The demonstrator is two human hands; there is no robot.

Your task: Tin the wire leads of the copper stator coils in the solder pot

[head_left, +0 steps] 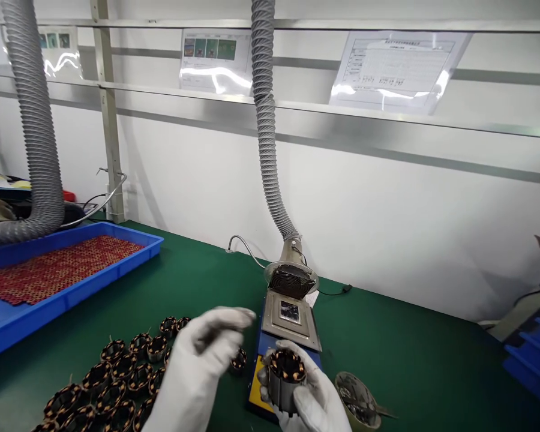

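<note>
Lying left of the machine (292, 339), a cluster of wound cores (110, 395). Left hand (211, 342), gloved, between cluster and machine: half-open, fingers curled, no object seen in it. Right hand (314, 387), gloved, wrapped round the held core (281, 393), wound end up, at the machine's near end. Metal bowl (363, 423) right of machine.

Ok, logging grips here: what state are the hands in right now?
Left hand: half open, nothing visibly held.
Right hand: closed around a ring-shaped core.
</note>
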